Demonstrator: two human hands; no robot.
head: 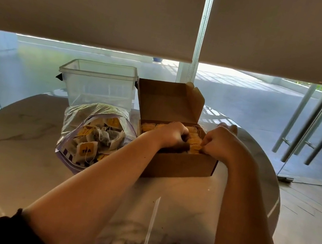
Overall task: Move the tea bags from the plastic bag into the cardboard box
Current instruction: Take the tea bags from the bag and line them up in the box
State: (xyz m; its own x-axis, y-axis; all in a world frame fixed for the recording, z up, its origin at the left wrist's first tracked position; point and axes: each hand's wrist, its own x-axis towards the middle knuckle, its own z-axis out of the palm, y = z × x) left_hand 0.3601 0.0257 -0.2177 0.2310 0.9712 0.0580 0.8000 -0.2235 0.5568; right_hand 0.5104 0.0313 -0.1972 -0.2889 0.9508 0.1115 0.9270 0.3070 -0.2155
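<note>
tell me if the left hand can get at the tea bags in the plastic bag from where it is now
Probably yes. The plastic bag lies open beside the cardboard box, nothing covers its mouth, and the left hand is just next to it.

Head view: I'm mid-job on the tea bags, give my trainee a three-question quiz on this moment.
1. True or false: the cardboard box has its lid shut.
2. Where is the plastic bag relative to the box? A) to its left B) to its right C) inside it
3. Fill in: the left hand and right hand are both over the ____.

Key: 1 false, the lid stands open. 2 A. 3 box; both hands are among the tea bags in it, and more remain in the bag.
</note>
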